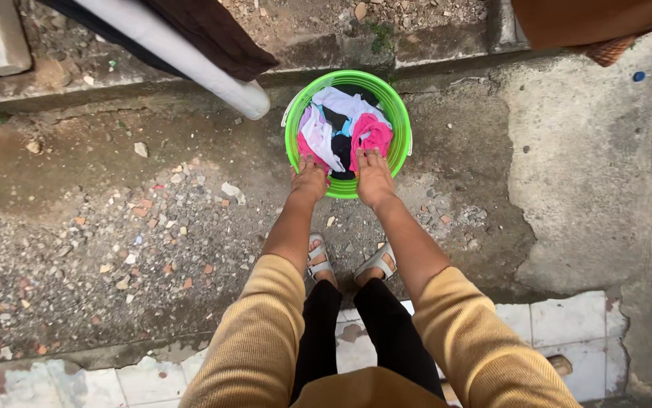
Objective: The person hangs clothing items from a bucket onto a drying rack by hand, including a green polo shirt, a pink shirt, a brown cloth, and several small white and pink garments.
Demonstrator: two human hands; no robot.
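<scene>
Both hands, left hand point(309, 181) and right hand point(374, 178), are laid on the near rim of the green basin point(399, 121) of laundry point(345, 128) on gravelly ground, fingers curled over its edge.

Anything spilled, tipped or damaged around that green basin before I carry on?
Nothing spilled or tipped. The green basin sits level on the ground, clothes piled inside, left hand and right hand at its near rim. Only the ground looks rough: loose rubble to the left and chipped white tiles nearby.
</scene>
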